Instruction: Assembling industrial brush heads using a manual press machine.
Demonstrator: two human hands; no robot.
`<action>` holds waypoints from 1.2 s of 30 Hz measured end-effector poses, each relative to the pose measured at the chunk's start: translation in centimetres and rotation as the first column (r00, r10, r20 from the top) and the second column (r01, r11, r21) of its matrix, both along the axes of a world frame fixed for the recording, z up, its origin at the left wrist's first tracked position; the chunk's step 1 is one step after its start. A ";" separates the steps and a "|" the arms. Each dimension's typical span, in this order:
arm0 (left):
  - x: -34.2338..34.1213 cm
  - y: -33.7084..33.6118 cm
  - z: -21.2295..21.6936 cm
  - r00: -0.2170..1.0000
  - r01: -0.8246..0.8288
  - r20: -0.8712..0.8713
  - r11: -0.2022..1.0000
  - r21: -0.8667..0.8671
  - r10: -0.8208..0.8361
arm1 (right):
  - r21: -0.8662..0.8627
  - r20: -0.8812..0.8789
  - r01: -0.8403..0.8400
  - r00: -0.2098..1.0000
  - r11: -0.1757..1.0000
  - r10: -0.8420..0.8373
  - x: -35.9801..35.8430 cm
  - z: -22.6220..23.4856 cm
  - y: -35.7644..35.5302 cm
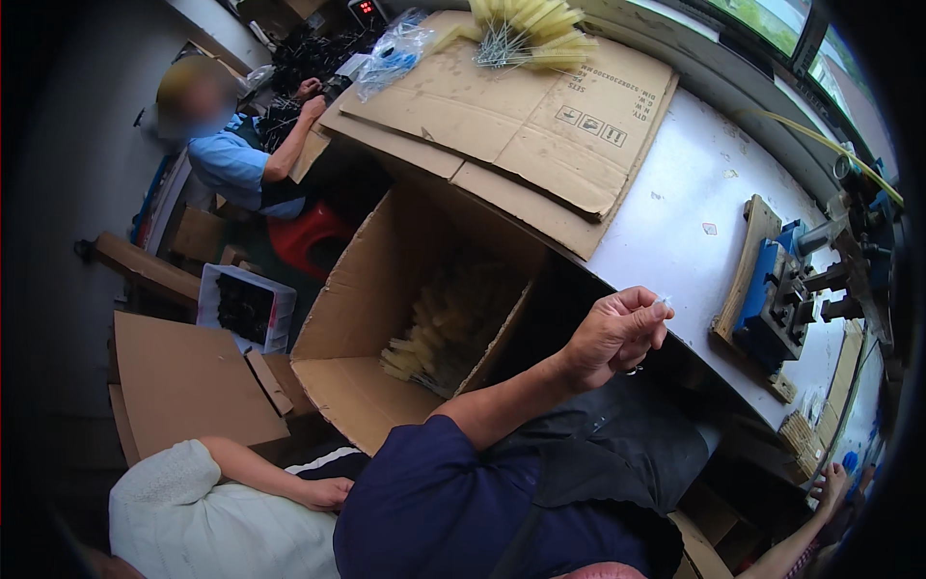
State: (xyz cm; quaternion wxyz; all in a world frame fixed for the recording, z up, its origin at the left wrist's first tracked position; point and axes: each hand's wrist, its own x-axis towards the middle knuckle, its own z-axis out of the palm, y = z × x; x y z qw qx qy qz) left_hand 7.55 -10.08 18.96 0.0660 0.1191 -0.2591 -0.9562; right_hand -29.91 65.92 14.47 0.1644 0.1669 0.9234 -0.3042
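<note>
My left hand [622,333] is raised beside the near edge of the white worktable. Its thumb and forefinger pinch a small, clear-whitish piece [667,301], too small to make out further; a ring shows on one finger. At the far lower right my right hand [830,488] reaches out, small and near the picture's rim. Its fingers are bent close to a round blue thing [851,461]; whether they touch it is unclear. A blue and metal bench press [772,294] on a wooden base stands on the table between my hands.
A large open carton [333,386] holding pale yellow bristly pieces [434,333] stands left of my arm. Flattened cardboard [521,135] covers the table's far part, bearing more yellow pieces [531,34]. Co-workers sit in blue [227,159] and white [222,511]. A white crate [280,314] holds black parts.
</note>
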 end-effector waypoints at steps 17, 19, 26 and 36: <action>-1.4 3.0 -2.9 0.983 0.172 0.064 0.985 -0.017 -0.170 | 0.265 -0.370 -0.516 0.726 0.815 0.580 13.2 6.9 -40.5; -1.4 3.8 -2.5 0.981 0.181 0.073 0.983 -0.032 -0.178 | 0.293 -0.387 -0.576 0.659 0.763 0.645 13.0 6.2 -41.6; -1.4 4.5 -2.0 0.987 0.137 0.086 0.990 -0.036 -0.134 | 0.431 -0.481 -0.484 0.591 0.762 0.648 10.3 3.7 -42.7; -2.8 4.7 -1.3 0.989 0.134 0.072 0.990 -0.053 -0.130 | 0.425 -0.420 -0.553 0.581 0.717 0.697 9.4 4.2 -43.6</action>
